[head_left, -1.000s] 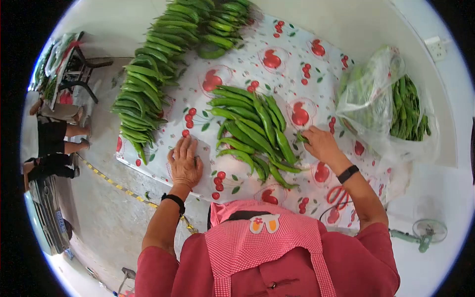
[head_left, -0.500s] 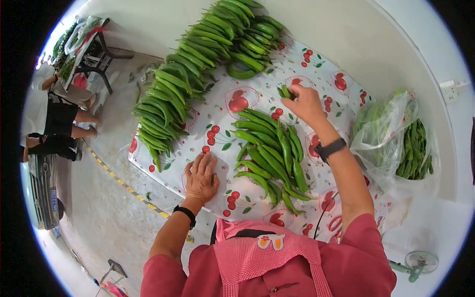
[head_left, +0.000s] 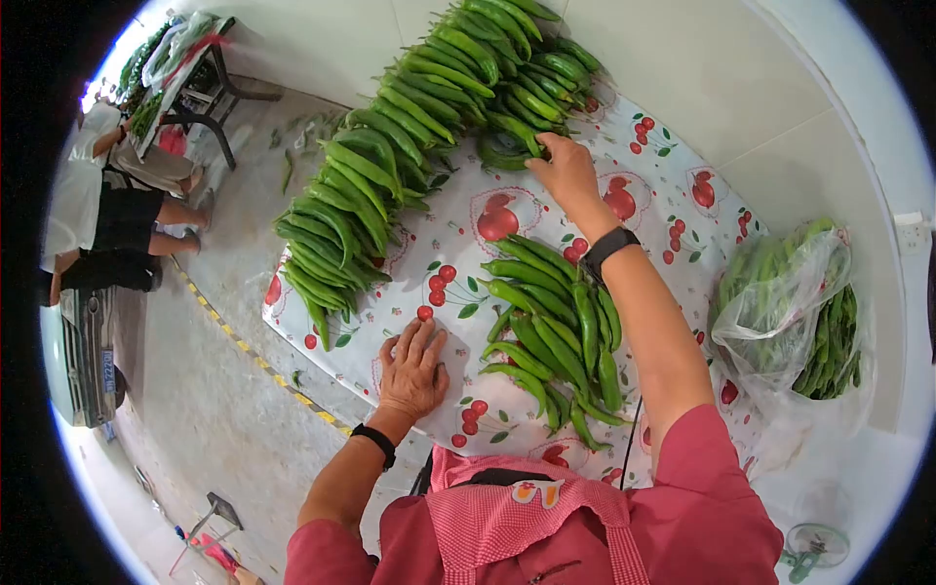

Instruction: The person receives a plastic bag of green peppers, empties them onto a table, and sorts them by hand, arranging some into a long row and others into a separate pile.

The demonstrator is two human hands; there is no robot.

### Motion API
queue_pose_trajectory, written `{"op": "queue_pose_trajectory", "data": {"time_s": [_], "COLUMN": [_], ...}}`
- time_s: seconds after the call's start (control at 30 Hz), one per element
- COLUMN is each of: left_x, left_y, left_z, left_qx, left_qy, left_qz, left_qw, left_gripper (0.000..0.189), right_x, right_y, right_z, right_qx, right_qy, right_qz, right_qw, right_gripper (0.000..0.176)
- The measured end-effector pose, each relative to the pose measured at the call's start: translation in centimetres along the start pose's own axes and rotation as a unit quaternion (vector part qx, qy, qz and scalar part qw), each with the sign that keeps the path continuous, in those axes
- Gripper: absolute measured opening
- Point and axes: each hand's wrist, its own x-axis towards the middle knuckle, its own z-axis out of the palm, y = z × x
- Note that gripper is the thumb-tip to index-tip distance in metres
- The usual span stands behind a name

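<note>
My left hand (head_left: 413,370) lies flat on the cherry-print tablecloth (head_left: 405,327), fingers stretched out, holding nothing. At the lower end of the shorter row of green chili peppers (head_left: 536,97), my right hand (head_left: 568,177) has its fingers closed on a green chili pepper (head_left: 527,133); the hand partly hides the contact. A curled pepper (head_left: 499,154) lies just beside those fingertips. In front of me sits a loose heap of green chili peppers (head_left: 551,327), between my two hands. A long, neatly stacked row of peppers (head_left: 375,156) runs along the table's left side.
A clear plastic bag (head_left: 780,312) with green pods stands at the right by the wall. A small fan (head_left: 817,548) is at lower right. Another person (head_left: 136,210) works at a far-left table, and a car (head_left: 88,356) stands beyond the striped floor line.
My right hand has moved up and left, with the pepper, from above the loose heap to the shorter row. My left hand stays flat on the cloth. The view has shifted slightly.
</note>
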Motion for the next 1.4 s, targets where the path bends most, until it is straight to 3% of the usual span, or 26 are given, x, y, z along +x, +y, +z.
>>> {"op": "queue_pose_trajectory", "data": {"time_s": [0.07, 0.17, 0.27, 0.47, 0.53, 0.63, 0.73, 0.87, 0.93, 1.07, 1.13, 1.27, 1.33, 1.4], "left_x": [0.1, -0.1, -0.1, 0.0, 0.0, 0.0, -0.1, -0.2, -0.2, -0.1, -0.1, -0.1, -0.1, -0.1], "left_y": [0.1, 0.0, -0.3, -0.1, -0.1, -0.1, -0.1, -0.2, -0.2, -0.2, -0.2, -0.2, -0.2, -0.1], "left_z": [0.1, 0.2, 0.3, 0.0, -0.1, 0.0, 0.0, 0.2, 0.2, 0.1, 0.2, 0.2, 0.2, 0.1], "left_qx": [-0.001, 0.008, 0.012, -0.002, 0.002, 0.0, -0.001, -0.007, -0.01, -0.005, -0.004, -0.004, -0.005, -0.006], "left_qy": [-0.001, -0.005, -0.009, -0.004, 0.0, 0.005, 0.001, 0.002, 0.002, 0.002, 0.007, 0.001, 0.0, -0.003], "left_qz": [0.001, 0.0, 0.006, 0.002, 0.007, 0.009, 0.006, 0.002, 0.005, 0.008, 0.012, 0.006, 0.006, 0.005], "left_qw": [1.0, 1.0, 1.0, 1.0, 1.0, 1.0, 1.0, 1.0, 1.0, 1.0, 1.0, 1.0, 1.0, 1.0], "left_gripper": [0.055, 0.055, 0.055, 0.054, 0.054, 0.054, 0.054, 0.054, 0.053, 0.054, 0.054, 0.055, 0.055, 0.054], "right_x": [-0.3, -0.2, 0.9, 0.0, -0.9, -1.2, -0.9, -0.6, -0.7, -1.1, -1.2, -1.4, -1.4, -1.1], "right_y": [0.5, 1.0, -0.1, -1.9, -2.7, -2.9, -2.5, -2.3, -2.4, -1.9, -0.8, -0.4, -0.9, -1.2], "right_z": [-0.1, 0.4, 1.0, 1.7, 1.5, 2.0, 1.8, 0.5, 0.2, 0.2, 0.7, 0.4, -0.1, -0.3], "right_qx": [0.006, -0.007, -0.015, 0.013, 0.003, -0.002, -0.049, -0.073, -0.062, -0.085, -0.13, -0.17, -0.177, -0.188], "right_qy": [-0.01, 0.007, -0.039, 0.049, -0.012, 0.024, 0.016, -0.04, -0.099, -0.106, -0.084, -0.113, -0.122, -0.133], "right_qz": [0.011, -0.046, -0.059, -0.062, -0.012, -0.066, -0.025, -0.024, 0.023, 0.028, -0.026, -0.045, -0.045, -0.046], "right_qw": [1.0, 0.999, 0.997, 0.997, 1.0, 0.998, 0.998, 0.996, 0.993, 0.99, 0.988, 0.978, 0.976, 0.972], "right_gripper": [0.037, 0.036, 0.036, 0.031, 0.027, 0.021, 0.019, 0.018, 0.023, 0.027, 0.028, 0.029, 0.017, 0.018]}}
